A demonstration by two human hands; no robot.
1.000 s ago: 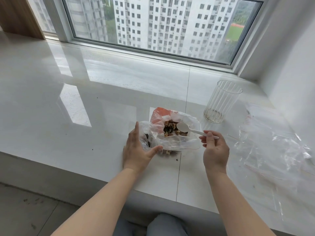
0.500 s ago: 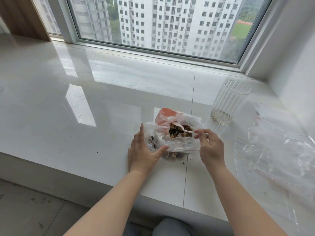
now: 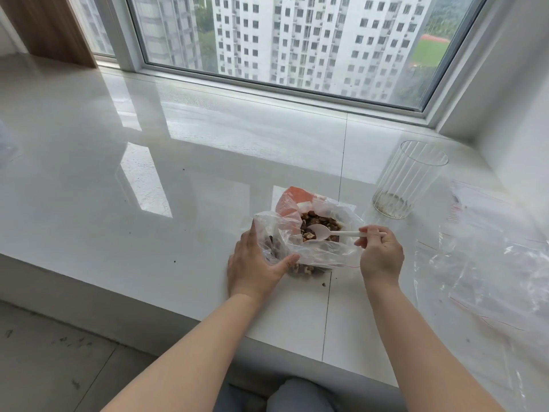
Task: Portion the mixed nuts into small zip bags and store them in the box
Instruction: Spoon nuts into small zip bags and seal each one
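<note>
A clear plastic bag (image 3: pixel 322 254) with an orange patch at its far side lies open on the white sill, with mixed nuts (image 3: pixel 319 221) heaped inside. My left hand (image 3: pixel 255 263) grips the bag's left side, thumb pressed on its near edge. My right hand (image 3: pixel 380 254) pinches the handle of a white plastic spoon (image 3: pixel 322 231), whose bowl sits over the nuts in the bag's mouth.
A ribbed clear tumbler (image 3: pixel 407 179) with crumbs at its bottom stands right of the bag. Loose clear zip bags (image 3: pixel 487 263) are spread over the right end of the sill (image 3: pixel 148 233). The sill's front edge drops to the floor near me. A few crumbs lie by the bag.
The spoon dipped into the nuts half a second ago and now lies flatter over them, with my right hand a little further right. My left hand kept its hold on the bag.
</note>
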